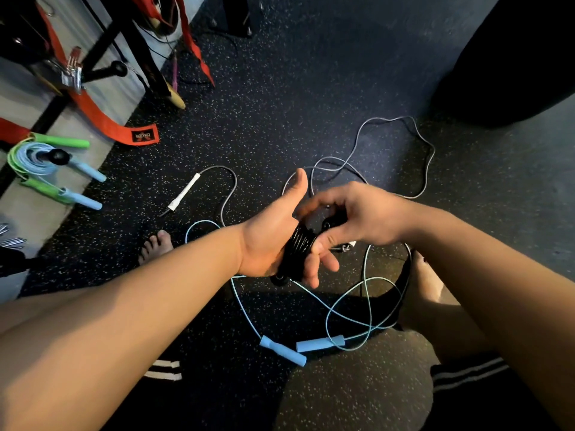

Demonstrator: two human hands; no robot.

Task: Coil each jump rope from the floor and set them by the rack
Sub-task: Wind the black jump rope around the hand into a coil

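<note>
A black jump rope is wound in tight coils around my left hand, whose thumb points up. My right hand pinches the black rope's end or handle just above the coils. On the speckled floor below lies a loose light-blue rope with two blue handles. A grey rope with a white handle sprawls beyond my hands. Two coiled ropes, green and blue, lie by the rack at the left.
An orange strap hangs from the rack and trails onto the floor. My bare feet stand on either side of the blue rope. A large dark object fills the upper right. A pale ledge runs along the left.
</note>
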